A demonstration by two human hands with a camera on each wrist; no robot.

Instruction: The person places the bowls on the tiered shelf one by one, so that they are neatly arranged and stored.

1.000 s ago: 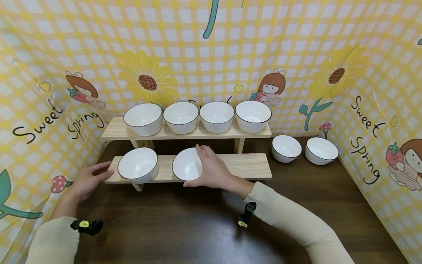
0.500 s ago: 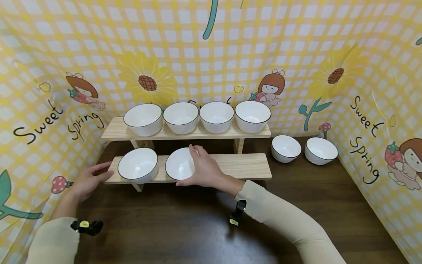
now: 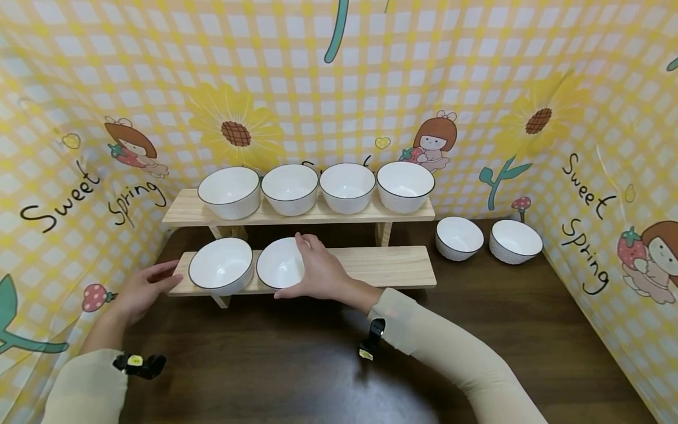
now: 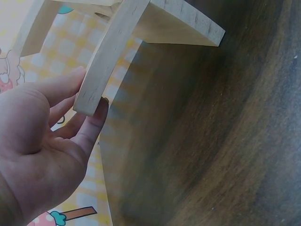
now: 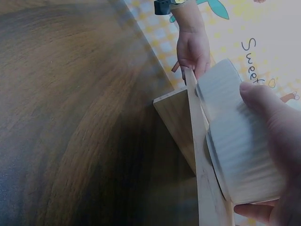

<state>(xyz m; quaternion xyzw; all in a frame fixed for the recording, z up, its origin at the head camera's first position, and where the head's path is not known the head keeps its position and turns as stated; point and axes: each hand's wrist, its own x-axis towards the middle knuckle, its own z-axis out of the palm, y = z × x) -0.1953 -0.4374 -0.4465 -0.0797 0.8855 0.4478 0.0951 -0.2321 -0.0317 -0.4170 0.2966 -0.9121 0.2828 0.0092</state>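
Observation:
My right hand [image 3: 324, 272] grips the right side of a white dark-rimmed bowl [image 3: 281, 264], its thumb at the near side. The bowl stands upright on the lower board [image 3: 386, 268] of a two-tier wooden shelf. Close to its left sits a second white bowl [image 3: 221, 264], almost touching. At the shelf's left end my left hand [image 3: 142, 290] pinches the board. In the left wrist view the board's end [image 4: 89, 101] lies between the thumb and fingers of the left hand [image 4: 51, 141]. The right wrist view shows the held bowl's ribbed outer wall [image 5: 247, 150].
Several similar white bowls [image 3: 346, 185] stand in a row on the upper board [image 3: 182, 206]. Two smaller bowls, one plain [image 3: 459, 237] and one textured [image 3: 515, 241], rest on the dark table [image 3: 296, 365] at the right. Checked cloth [image 3: 328, 88] encloses the back and sides.
The right hand has moved the bowl leftward along the lower board, narrowing the gap to the left bowl. The left hand has stayed at the board's end.

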